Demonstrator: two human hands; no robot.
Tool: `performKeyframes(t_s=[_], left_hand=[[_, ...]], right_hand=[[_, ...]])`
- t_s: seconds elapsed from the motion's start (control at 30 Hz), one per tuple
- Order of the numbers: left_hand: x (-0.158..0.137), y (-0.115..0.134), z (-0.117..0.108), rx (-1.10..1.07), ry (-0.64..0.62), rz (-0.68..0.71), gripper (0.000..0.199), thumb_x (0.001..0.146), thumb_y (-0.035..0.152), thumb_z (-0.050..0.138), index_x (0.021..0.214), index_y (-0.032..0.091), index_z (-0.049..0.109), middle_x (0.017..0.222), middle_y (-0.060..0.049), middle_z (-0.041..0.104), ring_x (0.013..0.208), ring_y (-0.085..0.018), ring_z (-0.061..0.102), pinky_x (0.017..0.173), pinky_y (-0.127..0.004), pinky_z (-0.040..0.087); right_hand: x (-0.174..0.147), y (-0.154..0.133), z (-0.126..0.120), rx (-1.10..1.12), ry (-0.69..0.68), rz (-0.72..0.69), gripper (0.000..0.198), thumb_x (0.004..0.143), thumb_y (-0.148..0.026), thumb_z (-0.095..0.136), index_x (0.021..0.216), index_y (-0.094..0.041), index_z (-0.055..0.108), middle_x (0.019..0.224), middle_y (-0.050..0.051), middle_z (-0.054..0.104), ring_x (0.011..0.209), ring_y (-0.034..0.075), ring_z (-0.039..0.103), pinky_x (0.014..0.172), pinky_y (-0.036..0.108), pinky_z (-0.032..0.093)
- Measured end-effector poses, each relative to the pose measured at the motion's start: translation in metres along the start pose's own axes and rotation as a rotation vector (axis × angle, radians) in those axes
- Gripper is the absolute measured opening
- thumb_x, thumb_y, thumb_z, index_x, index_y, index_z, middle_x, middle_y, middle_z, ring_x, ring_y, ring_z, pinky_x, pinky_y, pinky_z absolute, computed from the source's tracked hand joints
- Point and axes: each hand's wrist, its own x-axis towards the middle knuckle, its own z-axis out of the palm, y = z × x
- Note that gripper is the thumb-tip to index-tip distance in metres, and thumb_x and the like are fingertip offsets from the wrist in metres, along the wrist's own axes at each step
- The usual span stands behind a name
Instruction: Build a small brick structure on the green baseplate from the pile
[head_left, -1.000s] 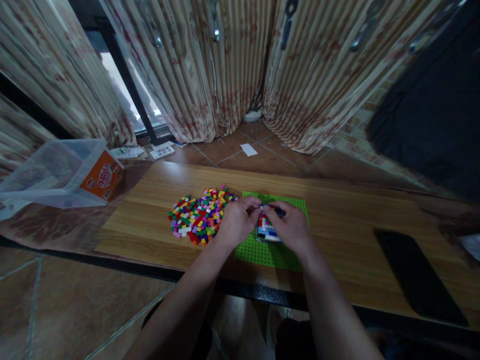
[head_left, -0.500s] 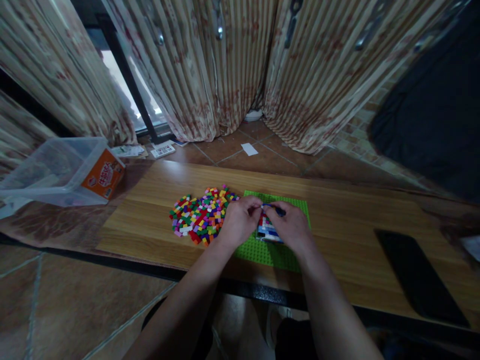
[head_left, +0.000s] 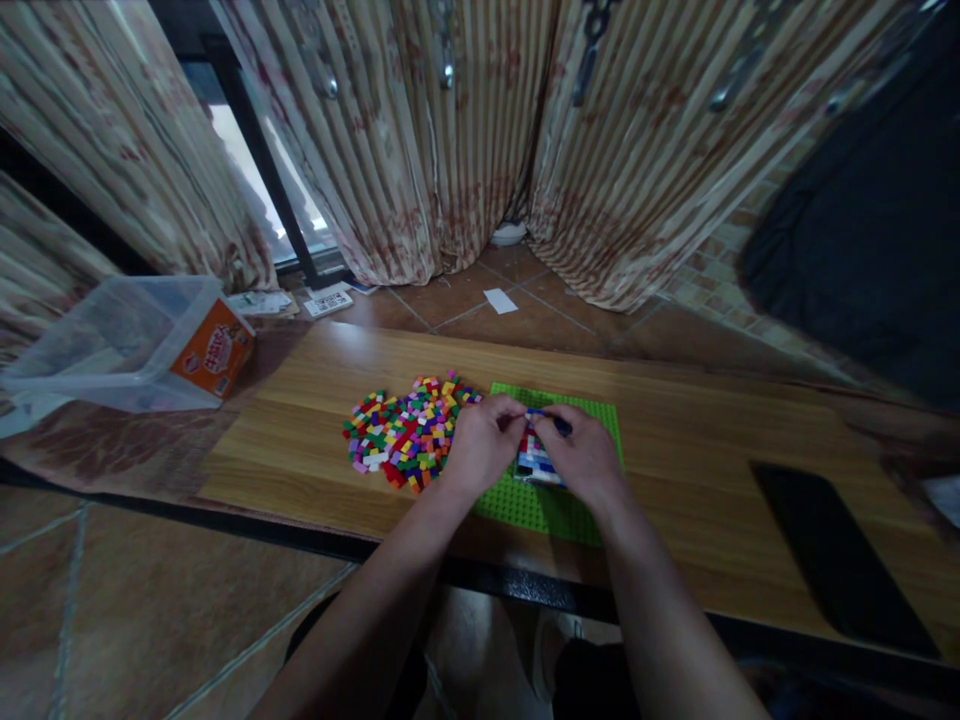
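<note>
A block of building bricks point(head_left: 534, 463) in red, white and blue rows lies on the green studded baseplate point(head_left: 510, 505). At its far edge, blue building brick point(head_left: 533, 411) shows between my fingertips. My left hand point(head_left: 486, 435) is closed in a pinch at the left end of this blue, over the baseplate's left side. From the right, my right hand point(head_left: 583, 445) is closed too, thumb and fingers around a dark blue part. The fingers hide much of the build, and the exact piece's shape cannot be made out.
Left of the baseplate, a heap of loose coloured bricks point(head_left: 405, 435) spreads over the wooden tabletop point(head_left: 285, 440). A clear plastic tub point(head_left: 127, 345) with an orange label stands at the far left. A black flat object point(head_left: 840, 560) lies at the right. Curtains point(head_left: 480, 140) hang beyond the table.
The view has shifted very slightly. Both hands stay at the far edge of the brick build, with little visible finger movement.
</note>
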Motion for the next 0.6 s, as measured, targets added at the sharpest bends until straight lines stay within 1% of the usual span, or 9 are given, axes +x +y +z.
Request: performKeyframes(t_s=[0.13, 0.23, 0.33, 0.4, 0.5, 0.6], left_hand=[[0.000, -0.001, -0.002, 0.019, -0.023, 0.029, 0.016, 0.081, 0.008, 0.058, 0.083, 0.017, 0.070, 0.079, -0.002, 0.072, 0.073, -0.014, 0.067, 0.069, -0.023, 0.053], [0.003, -0.004, -0.008, 0.059, -0.043, 0.057, 0.018, 0.083, 0.010, 0.055, 0.086, 0.017, 0.071, 0.081, -0.003, 0.073, 0.076, -0.015, 0.067, 0.071, -0.024, 0.052], [0.007, -0.010, -0.020, 0.080, -0.028, 0.055, 0.019, 0.084, 0.011, 0.054, 0.090, 0.016, 0.071, 0.083, -0.003, 0.073, 0.075, -0.015, 0.067, 0.071, -0.025, 0.052], [0.011, -0.015, -0.034, 0.079, -0.047, 0.043, 0.019, 0.084, 0.012, 0.053, 0.090, 0.015, 0.071, 0.082, -0.003, 0.073, 0.074, -0.014, 0.066, 0.070, -0.024, 0.051], [0.013, -0.020, -0.057, 0.083, -0.146, 0.046, 0.015, 0.084, 0.015, 0.055, 0.087, 0.015, 0.071, 0.082, -0.003, 0.073, 0.075, -0.015, 0.066, 0.071, -0.025, 0.051], [0.010, -0.022, -0.078, 0.074, -0.302, 0.038, 0.011, 0.080, 0.015, 0.059, 0.083, 0.015, 0.070, 0.079, -0.002, 0.072, 0.074, -0.014, 0.065, 0.069, -0.024, 0.051]], right_hand=[[-0.001, 0.000, -0.002, -0.020, -0.006, -0.022, 0.038, 0.088, -0.047, 0.046, 0.095, -0.019, 0.072, 0.098, 0.011, 0.071, 0.090, 0.026, 0.064, 0.080, 0.037, 0.045], [-0.002, 0.000, -0.003, -0.020, -0.011, -0.033, 0.042, 0.092, -0.047, 0.038, 0.092, -0.020, 0.070, 0.096, 0.010, 0.071, 0.090, 0.025, 0.063, 0.080, 0.036, 0.044], [-0.002, 0.002, -0.004, -0.004, -0.014, -0.044, 0.046, 0.095, -0.046, 0.031, 0.089, -0.019, 0.068, 0.092, 0.010, 0.069, 0.088, 0.024, 0.063, 0.079, 0.035, 0.043], [-0.002, 0.003, -0.004, -0.001, -0.017, -0.055, 0.047, 0.095, -0.045, 0.028, 0.088, -0.019, 0.067, 0.091, 0.010, 0.068, 0.086, 0.023, 0.062, 0.078, 0.034, 0.043], [-0.002, 0.004, -0.004, -0.044, -0.015, -0.083, 0.045, 0.096, -0.043, 0.027, 0.085, -0.019, 0.065, 0.089, 0.010, 0.068, 0.084, 0.022, 0.061, 0.076, 0.033, 0.042], [-0.002, 0.003, -0.004, -0.100, -0.016, -0.088, 0.043, 0.096, -0.041, 0.028, 0.082, -0.020, 0.063, 0.088, 0.010, 0.067, 0.083, 0.022, 0.060, 0.075, 0.033, 0.040]])
